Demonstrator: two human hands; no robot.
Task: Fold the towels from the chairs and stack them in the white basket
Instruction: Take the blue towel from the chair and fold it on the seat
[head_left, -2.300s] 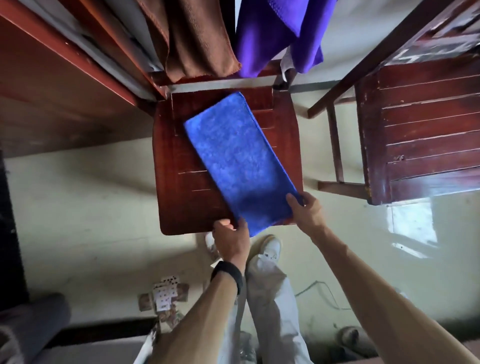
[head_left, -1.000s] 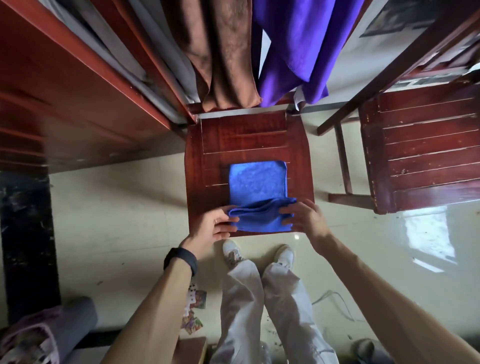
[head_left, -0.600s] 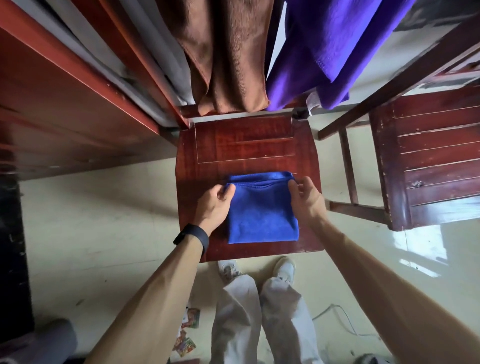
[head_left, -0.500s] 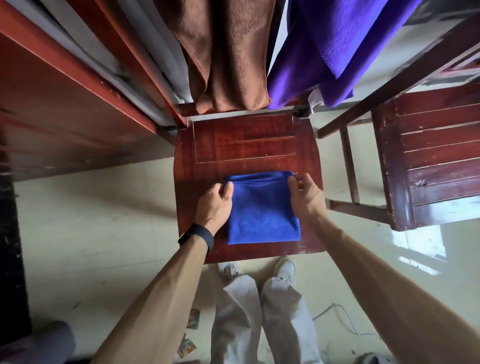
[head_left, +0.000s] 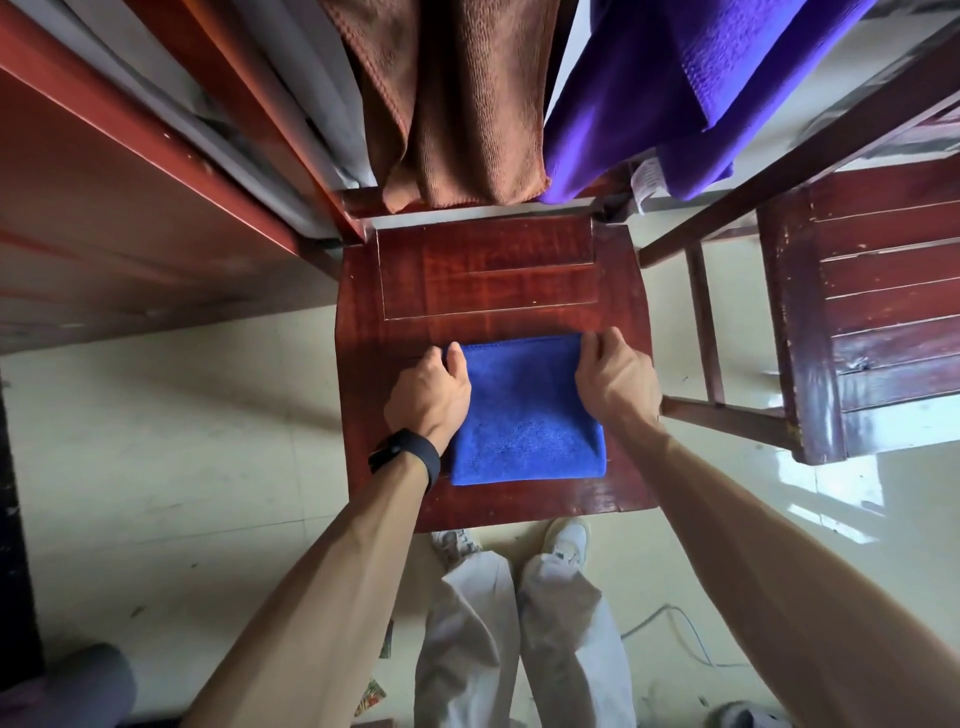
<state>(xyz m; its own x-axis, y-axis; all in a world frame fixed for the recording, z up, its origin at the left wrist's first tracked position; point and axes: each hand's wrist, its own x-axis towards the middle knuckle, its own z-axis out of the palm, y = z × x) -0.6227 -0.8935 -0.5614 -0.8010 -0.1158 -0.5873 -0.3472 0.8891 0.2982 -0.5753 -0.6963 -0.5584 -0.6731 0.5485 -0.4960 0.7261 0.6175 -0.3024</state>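
A blue towel (head_left: 524, 415), folded into a small square, lies flat on the seat of a dark red wooden chair (head_left: 488, 275). My left hand (head_left: 428, 397) grips the towel's left edge near the far corner, fingers curled. My right hand (head_left: 613, 382) grips its right edge near the far corner the same way. A brown towel (head_left: 457, 98) and a purple towel (head_left: 691, 78) hang over the chair's back. The white basket is not in view.
A second dark red wooden chair (head_left: 872, 312) stands to the right. A red wooden table edge (head_left: 130, 171) runs along the left. My legs and shoes (head_left: 519, 613) are below the seat on a pale tiled floor, with a thin cable (head_left: 675, 629) nearby.
The long blue towel was folded in half toward the chair's back and now lies as a small square. Both hands went from its near end to the far corners.
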